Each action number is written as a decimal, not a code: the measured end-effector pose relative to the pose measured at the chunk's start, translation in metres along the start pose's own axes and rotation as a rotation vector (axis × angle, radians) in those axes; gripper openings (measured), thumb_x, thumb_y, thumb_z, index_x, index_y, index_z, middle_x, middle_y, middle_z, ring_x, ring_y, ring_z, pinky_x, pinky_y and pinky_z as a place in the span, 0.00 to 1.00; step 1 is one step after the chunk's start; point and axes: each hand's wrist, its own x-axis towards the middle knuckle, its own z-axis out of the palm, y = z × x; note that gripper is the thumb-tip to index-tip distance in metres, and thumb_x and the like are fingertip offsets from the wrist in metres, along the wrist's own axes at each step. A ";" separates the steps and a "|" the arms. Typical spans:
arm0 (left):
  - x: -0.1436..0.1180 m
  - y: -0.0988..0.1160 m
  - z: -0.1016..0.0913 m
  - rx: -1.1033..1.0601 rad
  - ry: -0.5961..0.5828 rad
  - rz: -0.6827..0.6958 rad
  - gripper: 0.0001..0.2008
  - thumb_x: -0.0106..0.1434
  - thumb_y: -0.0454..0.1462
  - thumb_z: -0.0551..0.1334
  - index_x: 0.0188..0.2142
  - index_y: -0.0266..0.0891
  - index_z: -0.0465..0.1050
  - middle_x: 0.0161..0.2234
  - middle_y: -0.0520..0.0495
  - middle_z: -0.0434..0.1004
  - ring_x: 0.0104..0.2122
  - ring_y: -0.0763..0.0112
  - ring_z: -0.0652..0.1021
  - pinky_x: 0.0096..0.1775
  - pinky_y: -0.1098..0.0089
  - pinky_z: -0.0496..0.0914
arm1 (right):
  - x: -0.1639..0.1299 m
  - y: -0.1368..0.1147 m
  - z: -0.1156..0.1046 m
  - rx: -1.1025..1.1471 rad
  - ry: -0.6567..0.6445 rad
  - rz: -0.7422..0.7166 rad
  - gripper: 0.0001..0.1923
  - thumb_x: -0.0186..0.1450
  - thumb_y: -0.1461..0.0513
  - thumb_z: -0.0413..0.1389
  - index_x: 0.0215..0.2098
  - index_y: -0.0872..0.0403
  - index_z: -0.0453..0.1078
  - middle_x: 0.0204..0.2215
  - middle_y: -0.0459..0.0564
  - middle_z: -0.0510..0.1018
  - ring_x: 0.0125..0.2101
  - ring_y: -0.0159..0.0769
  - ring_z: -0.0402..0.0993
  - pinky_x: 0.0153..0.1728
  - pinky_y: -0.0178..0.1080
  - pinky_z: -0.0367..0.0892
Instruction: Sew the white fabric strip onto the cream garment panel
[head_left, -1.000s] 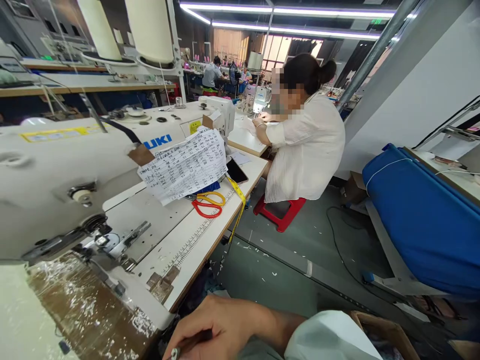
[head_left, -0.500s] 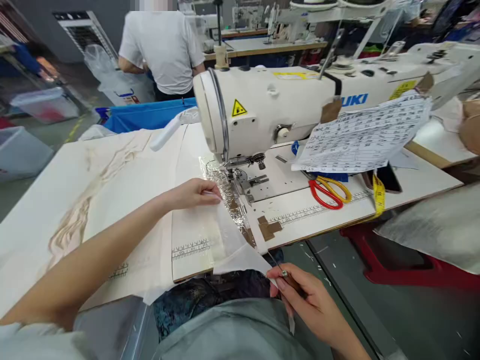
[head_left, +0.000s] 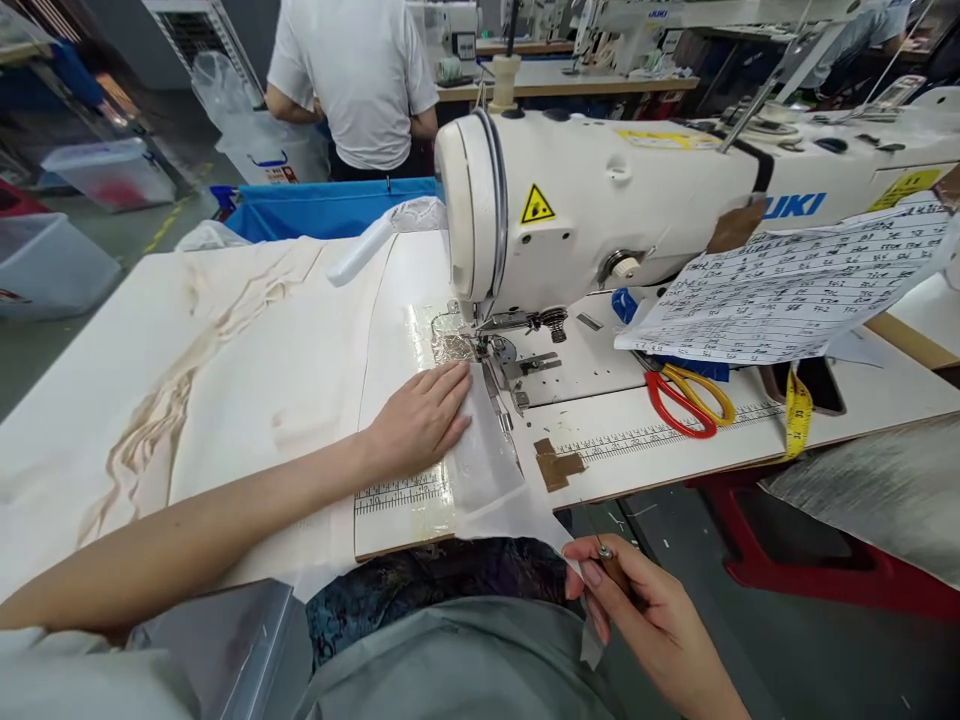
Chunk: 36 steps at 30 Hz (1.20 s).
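Fabric, a thin white sheer piece, lies on the table just in front of the sewing machine and hangs over the table's near edge, below the machine's head. The machine, the largest thing here, stands on the table with its needle end just beyond the fabric. A paper sheet of printed rows is taped to the machine's arm, right of the needle. Behind the machine a person in a white shirt stands with their back turned. The left hand lies flat and open on the fabric, fingers spread, just before the machine's foot, pressing and gripping nothing. The right hand, below the table edge and well in front of the machine, is closed around a thin tool and pinches the fabric's hanging corner. Scissors with red and yellow handles lie under the paper, right of the needle, beside a yellow tape measure.
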 end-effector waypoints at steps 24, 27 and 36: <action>0.024 0.017 -0.008 0.125 -0.086 -0.064 0.28 0.73 0.43 0.47 0.63 0.23 0.60 0.62 0.28 0.65 0.61 0.47 0.66 0.59 0.52 0.62 | -0.014 0.000 0.002 0.020 0.074 0.094 0.14 0.71 0.51 0.55 0.43 0.53 0.74 0.27 0.47 0.77 0.20 0.29 0.72 0.25 0.33 0.70; 0.025 0.016 -0.004 0.126 -0.056 -0.078 0.27 0.73 0.43 0.48 0.62 0.24 0.62 0.62 0.29 0.66 0.61 0.47 0.67 0.58 0.52 0.63 | -0.011 0.005 0.002 0.018 0.060 0.039 0.13 0.72 0.53 0.54 0.44 0.52 0.73 0.28 0.47 0.78 0.19 0.29 0.72 0.25 0.33 0.70; 0.026 0.014 -0.002 0.126 -0.039 -0.096 0.26 0.73 0.43 0.48 0.62 0.26 0.64 0.62 0.31 0.66 0.61 0.48 0.67 0.59 0.51 0.64 | -0.005 0.010 0.001 -0.033 0.012 -0.031 0.09 0.74 0.57 0.52 0.45 0.51 0.72 0.29 0.46 0.78 0.20 0.28 0.73 0.25 0.31 0.69</action>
